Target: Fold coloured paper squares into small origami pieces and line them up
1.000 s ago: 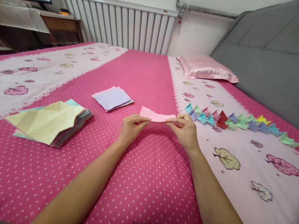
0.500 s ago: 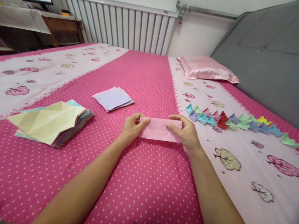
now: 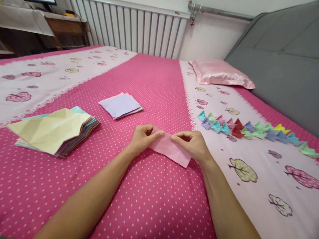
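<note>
A folded strip of pink paper [image 3: 173, 153] is held between both hands above the bed, its right end tilted down. My left hand [image 3: 145, 137] pinches its upper edge near the left end, thumb on the near face. Close beside it, my right hand [image 3: 192, 143] pinches the upper edge right of the middle, thumb and forefinger together. The fingers behind the paper are partly hidden. Beyond my left hand lies a small stack of square paper [image 3: 120, 105], a lilac sheet on top.
Creased coloured papers [image 3: 55, 128] are piled at the left, pale yellow uppermost. Rows of small folded paper boats [image 3: 238, 128] stand at the right on the bedspread [image 3: 162, 83]. Farther back are a pink pillow [image 3: 221, 73], a grey headboard [image 3: 286, 59] and a white radiator [image 3: 128, 24].
The pink paper has turned from level to slanting, right end lower. Both hands have moved closer together along its upper edge. Everything else is where it was.
</note>
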Demonstrator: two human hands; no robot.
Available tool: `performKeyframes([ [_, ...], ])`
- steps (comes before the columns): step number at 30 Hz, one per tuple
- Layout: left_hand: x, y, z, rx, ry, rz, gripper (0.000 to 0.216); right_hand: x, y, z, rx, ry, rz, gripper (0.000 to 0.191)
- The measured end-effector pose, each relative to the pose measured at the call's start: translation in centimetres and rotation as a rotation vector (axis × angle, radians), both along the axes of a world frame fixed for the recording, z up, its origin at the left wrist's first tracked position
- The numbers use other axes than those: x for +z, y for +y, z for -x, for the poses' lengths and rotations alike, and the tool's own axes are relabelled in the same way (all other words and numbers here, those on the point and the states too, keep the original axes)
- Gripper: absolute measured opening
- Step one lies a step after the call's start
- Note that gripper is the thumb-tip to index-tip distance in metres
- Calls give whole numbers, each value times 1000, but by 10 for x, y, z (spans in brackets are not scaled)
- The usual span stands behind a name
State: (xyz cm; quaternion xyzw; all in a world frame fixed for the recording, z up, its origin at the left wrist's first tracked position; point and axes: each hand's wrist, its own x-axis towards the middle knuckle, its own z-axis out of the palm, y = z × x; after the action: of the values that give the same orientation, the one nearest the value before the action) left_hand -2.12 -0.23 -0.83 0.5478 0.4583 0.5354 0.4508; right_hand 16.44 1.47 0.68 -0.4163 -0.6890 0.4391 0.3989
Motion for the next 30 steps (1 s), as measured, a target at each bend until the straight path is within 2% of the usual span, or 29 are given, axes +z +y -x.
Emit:
performKeyframes([
  [5,-1,-2,1,-24,48,43,28,-1,-1,3,-7,18,4,21],
  [9,0,-2,1,-40,-78,127,34,-3,2,0,-46,30,52,22],
  [14,1,2,1,110,-175,181,37,-7,11,-13,-133,78,84,22],
  [19,0,4,4,119,-255,187,40,-10,16,-19,-202,184,142,24],
  [27,-3,7,6,86,-289,166,45,-6,14,-13,-176,300,280,29],
  [30,-3,7,6,81,-289,144,48,-4,11,-14,-93,351,340,36],
])
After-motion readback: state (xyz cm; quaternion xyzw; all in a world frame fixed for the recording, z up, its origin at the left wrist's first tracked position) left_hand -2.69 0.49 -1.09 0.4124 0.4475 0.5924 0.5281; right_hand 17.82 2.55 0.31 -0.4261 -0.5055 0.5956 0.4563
